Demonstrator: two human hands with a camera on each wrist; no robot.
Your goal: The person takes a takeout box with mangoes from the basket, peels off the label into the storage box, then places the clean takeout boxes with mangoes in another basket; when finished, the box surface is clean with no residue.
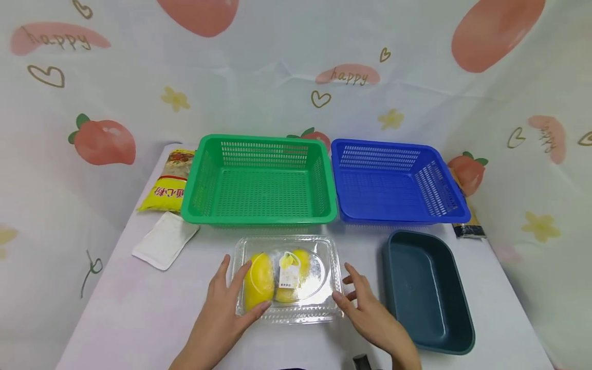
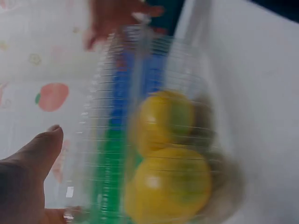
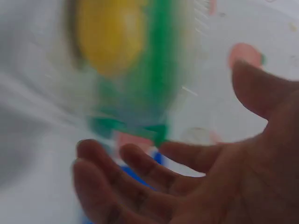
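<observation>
A clear plastic clamshell box (image 1: 324,246) sits on the white table in front of me, its lid down. Through the lid show two yellow mangoes (image 1: 259,288), and a white label (image 1: 289,276) is stuck on top. My left hand (image 1: 223,306) is at the box's left side, fingers spread and thumb by the front left corner. At the right edge is my right hand (image 1: 370,311), its fingers loosely bent and apart. The right wrist view shows that palm (image 3: 205,182) with nothing in it. Whether either hand touches the plastic is hard to tell.
Behind the box stand a green basket (image 1: 259,224) and a blue basket (image 1: 402,216). A dark teal tub (image 1: 416,293) is at the right. On the left lie a yellow food bag (image 1: 164,192) and a white packet (image 1: 165,241); another packet (image 1: 469,228) is partly hidden at the far right.
</observation>
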